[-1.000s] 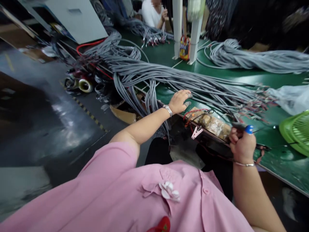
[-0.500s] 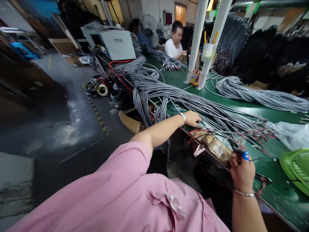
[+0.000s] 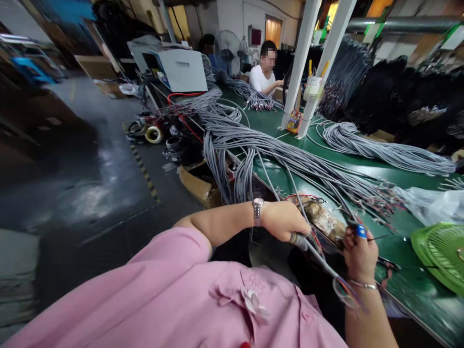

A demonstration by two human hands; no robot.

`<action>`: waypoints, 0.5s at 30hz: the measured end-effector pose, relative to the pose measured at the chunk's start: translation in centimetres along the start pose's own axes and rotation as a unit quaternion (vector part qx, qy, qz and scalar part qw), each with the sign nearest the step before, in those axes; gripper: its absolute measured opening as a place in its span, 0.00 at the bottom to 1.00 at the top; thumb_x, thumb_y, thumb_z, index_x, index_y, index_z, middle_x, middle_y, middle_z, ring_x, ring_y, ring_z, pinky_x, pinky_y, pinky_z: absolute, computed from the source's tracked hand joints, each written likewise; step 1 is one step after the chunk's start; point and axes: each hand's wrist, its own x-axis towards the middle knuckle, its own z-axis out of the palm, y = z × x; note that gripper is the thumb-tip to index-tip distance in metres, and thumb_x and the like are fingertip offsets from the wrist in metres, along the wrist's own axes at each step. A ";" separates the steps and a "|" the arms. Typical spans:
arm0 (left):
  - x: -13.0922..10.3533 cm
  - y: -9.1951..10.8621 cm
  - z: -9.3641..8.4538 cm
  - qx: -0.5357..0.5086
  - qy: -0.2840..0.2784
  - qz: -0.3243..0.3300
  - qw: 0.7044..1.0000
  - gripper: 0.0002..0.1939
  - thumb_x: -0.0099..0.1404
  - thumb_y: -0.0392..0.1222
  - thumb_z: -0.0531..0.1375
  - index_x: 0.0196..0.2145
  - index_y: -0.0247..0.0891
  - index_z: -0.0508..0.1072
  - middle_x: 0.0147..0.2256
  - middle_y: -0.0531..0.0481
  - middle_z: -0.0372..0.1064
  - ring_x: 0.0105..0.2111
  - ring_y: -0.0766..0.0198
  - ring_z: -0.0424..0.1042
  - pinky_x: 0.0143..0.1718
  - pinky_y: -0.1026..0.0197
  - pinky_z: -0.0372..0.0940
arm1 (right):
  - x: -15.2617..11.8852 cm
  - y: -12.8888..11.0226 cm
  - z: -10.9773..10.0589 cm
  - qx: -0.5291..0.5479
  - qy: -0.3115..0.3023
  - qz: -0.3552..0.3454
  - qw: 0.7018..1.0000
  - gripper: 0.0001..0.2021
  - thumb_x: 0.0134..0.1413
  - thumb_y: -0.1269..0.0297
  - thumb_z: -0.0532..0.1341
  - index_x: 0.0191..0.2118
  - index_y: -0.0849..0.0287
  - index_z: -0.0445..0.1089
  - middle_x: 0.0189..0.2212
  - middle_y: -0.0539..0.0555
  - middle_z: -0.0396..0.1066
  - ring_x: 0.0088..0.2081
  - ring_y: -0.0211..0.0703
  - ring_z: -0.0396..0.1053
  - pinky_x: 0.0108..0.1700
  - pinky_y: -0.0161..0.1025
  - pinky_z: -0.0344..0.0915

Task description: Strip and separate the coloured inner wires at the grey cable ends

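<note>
Bench: green top [image 3: 366,166], far L to near R; big grey cable bundle [image 3: 268,142] along it, some strands drooping off the near edge. Coiled grey cables [image 3: 384,145] far R.
Posts: two white uprights [image 3: 299,63], mid-bench; small bright packet [image 3: 294,122] btwn their feet.
Floor: dark, shiny, L side; striped tape [image 3: 145,179], spools [image 3: 154,135], open carton [image 3: 195,186] nr bench.
Far end: pale cabinet [image 3: 183,70] L, fan [image 3: 225,48] behind; co-worker in white top [image 3: 261,78] sits across.
R wall side: dark hanging cables [image 3: 348,67], pipe [image 3: 416,23] above.
L hand [image 3: 286,220]: fingers wrapped round held cable [image 3: 319,256], over near bench edge, stripped end slanting toward R wrist.
R hand [image 3: 360,253]: curled round slim dark tool [image 3: 352,224], blue fingertip cover [image 3: 361,231]; beside taped block [image 3: 324,220].
Unclear: loose wires [image 3: 346,290] at cable end blurred; no. of strands in L hand can't tell; tool mostly behind fingers, type unclear.
Cut off: green grille [image 3: 442,251] and clear plastic bag [image 3: 427,205], both by R frame edge.
</note>
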 end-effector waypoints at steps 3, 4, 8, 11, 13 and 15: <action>-0.8 2.9 1.4 -0.055 -0.018 0.049 0.997 0.05 0.62 0.44 0.62 0.29 0.43 0.72 0.29 0.49 0.75 0.26 0.63 0.71 0.25 0.61 0.57 | -0.1 0.1 0.2 -0.005 -0.004 -0.009 1.000 0.13 0.51 0.57 0.69 0.35 0.60 0.71 0.23 0.47 0.67 0.16 0.24 0.51 0.17 0.24 0.47; -1.2 3.4 1.9 -0.089 -0.019 0.051 0.995 0.04 0.62 0.43 0.61 0.30 0.43 0.72 0.29 0.49 0.75 0.27 0.63 0.71 0.26 0.61 0.58 | -0.1 0.1 0.3 -0.010 -0.007 -0.009 1.000 0.12 0.51 0.57 0.69 0.34 0.60 0.71 0.23 0.47 0.66 0.16 0.24 0.50 0.17 0.24 0.47; -4.0 3.7 4.4 -0.311 0.003 -0.022 0.950 0.11 0.68 0.47 0.57 0.34 0.38 0.74 0.32 0.45 0.75 0.28 0.65 0.72 0.30 0.64 0.62 | -0.1 0.4 0.3 -0.028 -0.012 -0.013 0.999 0.12 0.52 0.55 0.67 0.34 0.58 0.71 0.23 0.46 0.66 0.16 0.24 0.49 0.17 0.26 0.45; -7.0 3.3 7.4 -0.500 0.073 -0.191 0.842 0.21 0.68 0.56 0.55 0.35 0.33 0.73 0.23 0.50 0.68 0.19 0.71 0.64 0.21 0.67 0.58 | -0.6 0.4 0.0 -0.070 -0.017 -0.030 0.997 0.12 0.55 0.54 0.65 0.36 0.58 0.73 0.23 0.47 0.66 0.16 0.26 0.49 0.18 0.28 0.47; -9.3 3.3 9.6 -0.554 0.136 -0.309 0.761 0.24 0.66 0.59 0.57 0.34 0.31 0.72 0.18 0.55 0.62 0.14 0.74 0.57 0.17 0.68 0.52 | -1.5 0.2 -0.1 -0.141 -0.038 -0.049 0.988 0.13 0.56 0.54 0.64 0.41 0.57 0.75 0.25 0.49 0.69 0.18 0.29 0.55 0.20 0.30 0.53; -11.2 3.5 11.4 -0.563 0.203 -0.371 0.710 0.25 0.65 0.60 0.59 0.34 0.30 0.72 0.17 0.56 0.60 0.14 0.74 0.56 0.16 0.69 0.51 | -2.8 0.1 0.3 -0.226 -0.098 -0.063 0.967 0.17 0.55 0.54 0.65 0.47 0.57 0.74 0.32 0.53 0.74 0.24 0.35 0.64 0.25 0.33 0.59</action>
